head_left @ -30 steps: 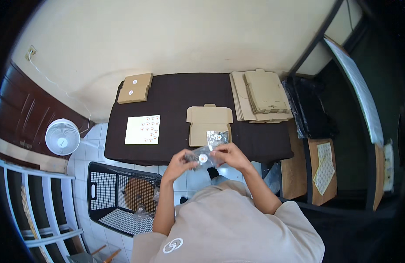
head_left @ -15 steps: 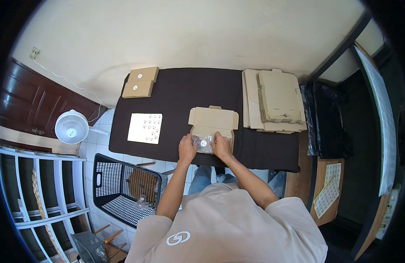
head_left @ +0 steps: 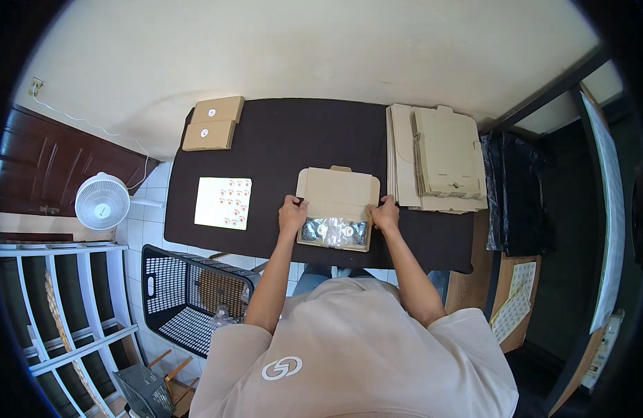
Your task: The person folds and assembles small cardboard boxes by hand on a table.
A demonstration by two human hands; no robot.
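An unfolded-lid cardboard box [head_left: 341, 189] lies in front of me near the table's front edge, its lid raised toward the far side. Clear plastic packets [head_left: 335, 233] with dark contents and round white stickers fill its bottom, side by side. My left hand [head_left: 291, 214] pinches the box's left side where lid and tray meet. On the opposite side, my right hand [head_left: 385, 212] grips the right edge with bent fingers. What exactly the fingertips press on is partly hidden.
Closed boxes [head_left: 213, 123] are at the table's far left, with a sticker sheet [head_left: 223, 203] nearer me. Flat cardboard stacks [head_left: 447, 153] lie at right on the dark tablecloth [head_left: 307, 132]. A black plastic basket [head_left: 189, 296] and white fan [head_left: 102, 202] stand left.
Both hands have let go of the packets inside and moved outward to the box's side edges. The packets now lie flat and uncovered. The view has shifted slightly.
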